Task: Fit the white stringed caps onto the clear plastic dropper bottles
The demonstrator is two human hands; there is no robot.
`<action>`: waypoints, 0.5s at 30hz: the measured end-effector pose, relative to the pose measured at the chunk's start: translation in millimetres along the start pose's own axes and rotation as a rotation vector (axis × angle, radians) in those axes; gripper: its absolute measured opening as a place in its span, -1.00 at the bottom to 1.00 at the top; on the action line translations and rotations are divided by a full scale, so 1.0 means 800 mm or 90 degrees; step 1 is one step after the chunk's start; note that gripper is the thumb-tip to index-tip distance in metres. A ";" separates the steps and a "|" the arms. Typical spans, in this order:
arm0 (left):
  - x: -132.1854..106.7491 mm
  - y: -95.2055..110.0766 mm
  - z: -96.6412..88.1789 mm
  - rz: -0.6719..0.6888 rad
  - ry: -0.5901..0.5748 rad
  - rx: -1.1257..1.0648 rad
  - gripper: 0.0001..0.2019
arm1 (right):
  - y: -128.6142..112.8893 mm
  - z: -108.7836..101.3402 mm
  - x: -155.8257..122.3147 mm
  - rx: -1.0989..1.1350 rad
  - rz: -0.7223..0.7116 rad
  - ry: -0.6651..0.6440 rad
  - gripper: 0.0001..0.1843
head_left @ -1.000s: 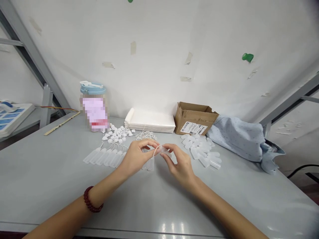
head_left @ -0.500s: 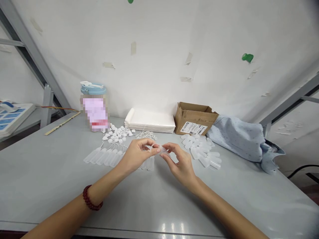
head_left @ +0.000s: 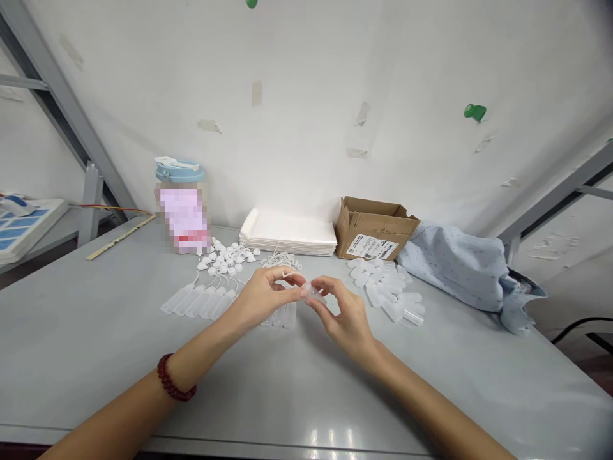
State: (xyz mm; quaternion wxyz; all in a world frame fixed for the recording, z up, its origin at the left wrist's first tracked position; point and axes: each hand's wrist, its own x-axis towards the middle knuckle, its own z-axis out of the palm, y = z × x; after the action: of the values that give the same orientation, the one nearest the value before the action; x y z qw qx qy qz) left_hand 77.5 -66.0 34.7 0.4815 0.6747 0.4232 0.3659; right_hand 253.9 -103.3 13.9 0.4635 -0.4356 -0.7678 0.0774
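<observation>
Where the vial sits: vial (head_left: pixel 313 293) pinched between both hands, just above the bench (head_left: pixel 96 345);
Left hand (head_left: pixel 261 298) grip: narrow, closed on white cap (head_left: pixel 292 276) at vial's mouth;
Right hand (head_left: pixel 345 316) grip: closed around vial;
Step, judged: capping; next calls for a steady, square press

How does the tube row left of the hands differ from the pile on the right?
The left row lies side by side; the right pile is jumbled. The left row's tubes carry white cords at their far ends; the right pile shows none. Both are clear plastic tubes on the grey table.
</observation>
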 end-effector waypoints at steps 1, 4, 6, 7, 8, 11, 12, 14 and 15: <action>0.000 0.001 0.000 -0.001 -0.001 0.005 -0.74 | 0.000 0.000 0.000 0.002 0.007 -0.003 -0.81; -0.001 0.003 0.001 0.025 -0.005 0.015 -0.76 | 0.001 0.000 0.001 0.013 0.016 -0.008 -0.79; 0.000 0.004 0.001 0.042 -0.002 0.012 -0.78 | 0.002 0.001 0.002 0.029 0.022 -0.009 -0.78; 0.000 0.004 0.002 0.043 -0.001 0.011 -0.78 | 0.002 0.001 0.002 0.041 0.029 -0.008 -0.78; 0.000 0.004 0.002 0.039 -0.002 0.011 -0.78 | 0.001 0.001 0.003 0.057 0.038 -0.009 -0.77; 0.001 0.002 0.003 0.012 -0.016 0.018 -0.77 | 0.001 0.001 0.003 0.122 0.086 -0.010 -0.74; 0.002 0.001 0.004 0.004 -0.022 0.022 -0.77 | 0.001 0.002 0.004 0.144 0.108 -0.014 -0.72; 0.002 0.001 0.005 -0.012 -0.025 0.030 -0.78 | 0.002 0.003 0.004 0.185 0.154 -0.027 -0.70; 0.002 0.001 0.005 -0.020 -0.024 0.035 -0.78 | 0.002 0.003 0.005 0.203 0.174 -0.034 -0.70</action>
State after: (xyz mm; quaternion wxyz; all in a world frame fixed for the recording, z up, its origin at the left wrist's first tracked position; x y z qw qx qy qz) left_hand 82.0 -65.7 34.4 0.4762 0.6877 0.4346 0.3338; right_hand 251.9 -99.0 14.0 0.4914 -0.4545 -0.6915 0.2715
